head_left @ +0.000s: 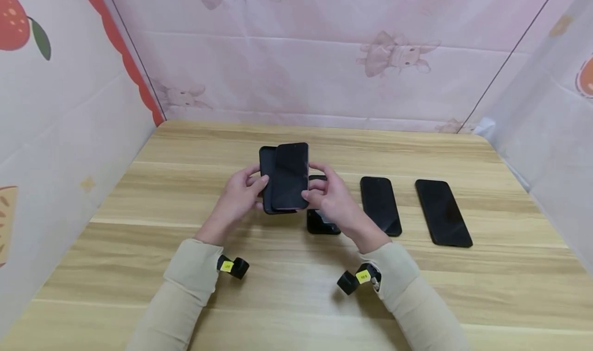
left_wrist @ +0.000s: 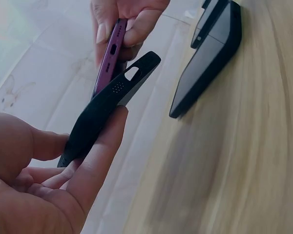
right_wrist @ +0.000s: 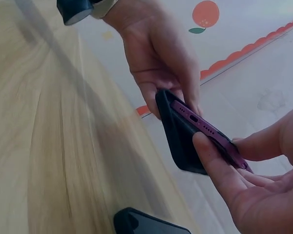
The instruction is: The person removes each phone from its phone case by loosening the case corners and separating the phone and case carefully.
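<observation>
In the head view, a phone [head_left: 292,176] with a dark screen lies over a black phone case [head_left: 267,165], both held above the table. My left hand [head_left: 238,191] grips the case by its left edge, thumb in front. My right hand [head_left: 335,199] pinches the phone along its right edge. The left wrist view shows the phone's purple bottom edge [left_wrist: 107,63] with its charging port, beside the cut-out end of the case [left_wrist: 102,102]. From the right wrist, the purple phone [right_wrist: 205,127] sits partly inside the case [right_wrist: 173,141], tilted and offset from it.
Partly hidden under my right hand, a black phone or case [head_left: 321,227] lies on the wooden table [head_left: 287,304]. Farther right lie a dark phone [head_left: 381,207] and another dark phone [head_left: 443,212]. Patterned cloth walls [head_left: 296,83] border the table's back and sides.
</observation>
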The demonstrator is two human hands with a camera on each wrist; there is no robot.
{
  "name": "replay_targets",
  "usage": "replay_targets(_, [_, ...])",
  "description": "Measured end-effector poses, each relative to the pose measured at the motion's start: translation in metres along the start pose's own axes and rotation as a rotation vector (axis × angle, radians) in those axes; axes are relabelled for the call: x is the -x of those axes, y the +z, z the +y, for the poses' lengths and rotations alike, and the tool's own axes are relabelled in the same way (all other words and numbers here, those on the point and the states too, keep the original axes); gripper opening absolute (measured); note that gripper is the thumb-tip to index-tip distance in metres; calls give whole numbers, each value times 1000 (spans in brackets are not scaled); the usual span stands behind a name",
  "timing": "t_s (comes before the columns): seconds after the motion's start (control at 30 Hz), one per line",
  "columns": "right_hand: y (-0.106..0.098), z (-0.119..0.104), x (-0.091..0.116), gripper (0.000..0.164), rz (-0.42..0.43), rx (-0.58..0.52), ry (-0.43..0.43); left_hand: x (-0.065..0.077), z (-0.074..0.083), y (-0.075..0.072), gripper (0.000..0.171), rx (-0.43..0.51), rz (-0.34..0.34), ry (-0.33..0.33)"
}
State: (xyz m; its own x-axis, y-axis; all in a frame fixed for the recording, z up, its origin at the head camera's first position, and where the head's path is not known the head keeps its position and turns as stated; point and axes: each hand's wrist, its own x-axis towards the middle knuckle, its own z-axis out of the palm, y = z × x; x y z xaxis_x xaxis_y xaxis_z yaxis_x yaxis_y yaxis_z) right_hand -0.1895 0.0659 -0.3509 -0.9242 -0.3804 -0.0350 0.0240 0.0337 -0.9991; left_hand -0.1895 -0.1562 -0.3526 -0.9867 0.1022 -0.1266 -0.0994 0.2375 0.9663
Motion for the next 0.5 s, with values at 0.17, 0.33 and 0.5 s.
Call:
replay_targets(0.17, [-3, -1, -7, 67, 8, 56, -2, 0, -1, -8, 53, -17, 14, -31])
replay_targets(0.33, [-6, -2, -15, 67, 13, 78, 20, 1, -3, -17, 53, -98, 25, -64])
replay_targets(0.5, [-10, -4, -23, 67, 29, 142, 22, 3, -6, -25, 51, -160, 35, -79])
